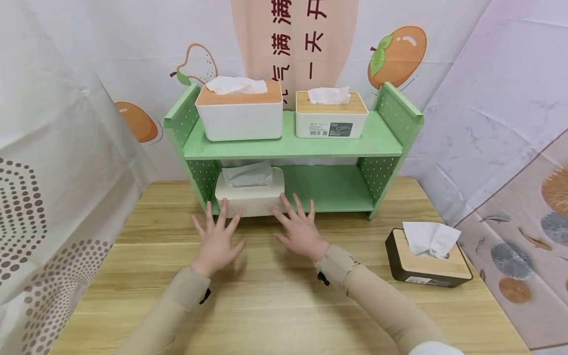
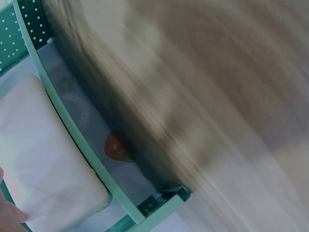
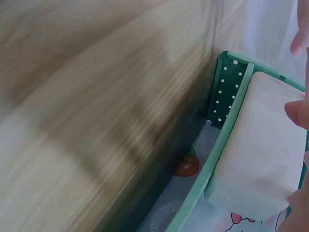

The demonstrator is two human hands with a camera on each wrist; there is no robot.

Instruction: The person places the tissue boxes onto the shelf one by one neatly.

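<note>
Uneven pressure could skew the low white tissue box (image 1: pixel 250 206)

The box sits on the lower shelf (image 1: pixel 328 190), at twelve o'clock from the hands, its front close to the shelf lip. The left hand (image 1: pixel 216 248) and right hand (image 1: pixel 301 232) are well apart, fingers spread and clamped on nothing; fingertips reach its front corners, but I cannot tell whether they touch.

If one hand pushes harder, the box could swivel, perhaps into the perforated side panel (image 1: pixel 205 178) at its nine o'clock. A pull toward six o'clock might tip it over the lip, since spread fingers give little support beneath. Raised too steeply, its tissue (image 1: pixel 248 175) could snag the upper shelf (image 1: pixel 289 125); a knock there might jolt the wooden-lidded tissue box (image 1: pixel 241 121) at eleven o'clock.
</note>
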